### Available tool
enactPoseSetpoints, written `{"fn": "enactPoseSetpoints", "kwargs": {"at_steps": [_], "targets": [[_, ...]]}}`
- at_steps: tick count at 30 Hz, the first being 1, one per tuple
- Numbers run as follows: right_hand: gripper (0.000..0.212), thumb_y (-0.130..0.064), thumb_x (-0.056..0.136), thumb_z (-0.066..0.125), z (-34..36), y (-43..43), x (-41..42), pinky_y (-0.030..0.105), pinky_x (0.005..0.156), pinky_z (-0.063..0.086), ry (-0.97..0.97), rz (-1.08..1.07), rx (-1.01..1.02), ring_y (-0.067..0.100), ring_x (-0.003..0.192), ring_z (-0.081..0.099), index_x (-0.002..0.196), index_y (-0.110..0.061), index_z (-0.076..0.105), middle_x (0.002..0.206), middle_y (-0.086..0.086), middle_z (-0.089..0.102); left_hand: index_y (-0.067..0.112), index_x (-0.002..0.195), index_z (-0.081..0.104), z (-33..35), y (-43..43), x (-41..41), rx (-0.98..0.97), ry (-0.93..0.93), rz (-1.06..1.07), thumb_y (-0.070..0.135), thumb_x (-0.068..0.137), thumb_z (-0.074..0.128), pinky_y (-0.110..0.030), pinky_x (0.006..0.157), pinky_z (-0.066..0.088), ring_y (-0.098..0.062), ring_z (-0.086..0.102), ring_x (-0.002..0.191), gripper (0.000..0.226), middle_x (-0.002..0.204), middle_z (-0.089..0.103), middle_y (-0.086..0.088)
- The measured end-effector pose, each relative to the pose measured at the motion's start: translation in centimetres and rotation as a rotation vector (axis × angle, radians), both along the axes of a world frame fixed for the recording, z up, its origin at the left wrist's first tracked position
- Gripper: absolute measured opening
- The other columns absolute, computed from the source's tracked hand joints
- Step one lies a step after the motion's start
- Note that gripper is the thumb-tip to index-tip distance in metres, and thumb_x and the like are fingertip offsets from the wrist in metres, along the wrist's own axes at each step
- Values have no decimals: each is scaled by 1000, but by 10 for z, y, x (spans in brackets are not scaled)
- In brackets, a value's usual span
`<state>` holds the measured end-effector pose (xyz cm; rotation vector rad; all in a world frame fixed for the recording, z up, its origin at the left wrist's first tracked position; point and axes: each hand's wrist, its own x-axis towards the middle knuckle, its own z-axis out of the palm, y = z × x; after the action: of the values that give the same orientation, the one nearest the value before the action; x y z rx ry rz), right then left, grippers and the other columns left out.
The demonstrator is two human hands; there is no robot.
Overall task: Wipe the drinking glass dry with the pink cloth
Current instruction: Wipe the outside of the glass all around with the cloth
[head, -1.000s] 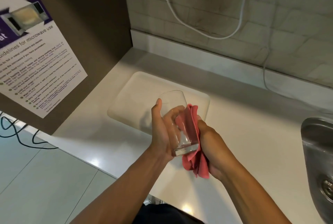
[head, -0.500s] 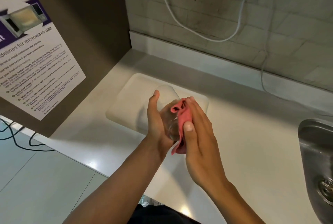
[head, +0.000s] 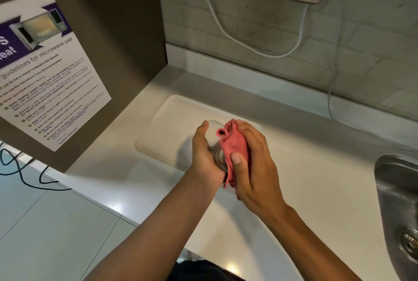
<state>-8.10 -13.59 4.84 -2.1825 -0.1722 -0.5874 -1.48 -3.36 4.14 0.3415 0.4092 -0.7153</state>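
Note:
My left hand (head: 204, 156) grips a clear drinking glass (head: 213, 137) from the left, holding it tilted above the white counter. A pink cloth (head: 233, 145) is draped over the right side and top of the glass. My right hand (head: 255, 163) presses the cloth against the glass, thumb on the near side and fingers curled over the top. Most of the glass is hidden between both hands and the cloth; only its pale upper left side and a bit of its lower body show.
A white tray-like mat (head: 172, 126) lies on the counter (head: 305, 167) under the hands. A steel sink (head: 398, 190) sits at the right edge. A brown cabinet with a microwave notice (head: 45, 72) stands left. White cables (head: 248, 47) hang on the tiled wall.
My right hand has moved from below the glass up over its side and top, carrying the pink cloth with it. The glass has tipped further away from me.

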Motion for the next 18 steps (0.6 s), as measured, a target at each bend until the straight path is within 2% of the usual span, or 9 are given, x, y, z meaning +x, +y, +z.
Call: {"fn": "enactPoseSetpoints", "kwargs": {"at_steps": [2, 4, 5, 8, 11, 12, 14, 16, 18], "targets": [[49, -40, 107, 36, 0, -4, 2, 38, 117, 36, -191, 66, -227, 26, 143, 44, 142, -10, 51, 147, 12, 55, -1, 97, 80, 1, 0, -6, 17, 38, -11, 55, 96, 53, -37, 63, 68, -30, 81, 70, 61, 84, 80, -16], [46, -34, 107, 38, 4, -12, 9, 41, 115, 37, -296, 129, -431, 31, 137, 50, 135, -7, 62, 140, 13, 62, 8, 101, 73, -3, 0, -9, 55, 79, -38, 49, 97, 54, -29, 48, 62, -24, 79, 58, 45, 72, 79, -9], [46, -34, 106, 39, 7, -15, 13, 40, 113, 39, -281, 137, -454, 29, 133, 53, 133, -7, 64, 136, 12, 65, 8, 97, 75, -4, -1, -8, 98, 76, -8, 46, 101, 51, -29, 51, 62, -24, 79, 58, 46, 72, 79, -10], [42, -40, 103, 42, 13, -15, 19, 29, 102, 48, -70, 33, -229, 7, 118, 57, 135, -20, 61, 129, -2, 65, 0, 73, 82, 4, -6, -1, 90, 95, -1, 51, 99, 55, -43, 72, 59, -34, 80, 63, 63, 78, 78, -18], [44, -49, 105, 36, 7, -7, 12, 13, 99, 45, 2, -47, -4, -8, 120, 51, 140, -27, 50, 134, -9, 57, 1, 76, 83, 9, -5, 4, 101, 94, -19, 60, 93, 61, -39, 68, 63, -34, 79, 63, 65, 79, 79, -18], [48, -49, 106, 33, 1, -5, 9, 14, 105, 40, -32, -35, -5, -5, 129, 46, 144, -23, 47, 141, -4, 54, -1, 81, 83, 7, -5, 5, 77, 96, -2, 60, 94, 61, -39, 65, 66, -34, 80, 66, 66, 83, 80, -19], [50, -43, 108, 31, -6, -5, 4, 28, 118, 33, -146, 23, -118, 14, 144, 38, 148, -16, 43, 151, 6, 47, -8, 90, 81, 4, -7, -1, 45, 111, 36, 58, 94, 59, -44, 60, 68, -35, 81, 68, 69, 86, 80, -23], [46, -36, 109, 33, -7, -8, 7, 43, 120, 31, -249, 75, -253, 29, 146, 38, 144, -12, 50, 149, 12, 51, -6, 91, 80, 2, -7, -5, 11, 99, 43, 57, 91, 56, -37, 51, 65, -30, 80, 61, 67, 77, 79, -18], [45, -31, 108, 35, -6, -10, 10, 48, 118, 33, -292, 75, -329, 34, 141, 44, 137, -9, 61, 143, 14, 58, 7, 97, 75, 3, -6, -5, 42, 63, 23, 54, 86, 59, -26, 45, 59, -22, 77, 54, 51, 68, 78, -8]]}}
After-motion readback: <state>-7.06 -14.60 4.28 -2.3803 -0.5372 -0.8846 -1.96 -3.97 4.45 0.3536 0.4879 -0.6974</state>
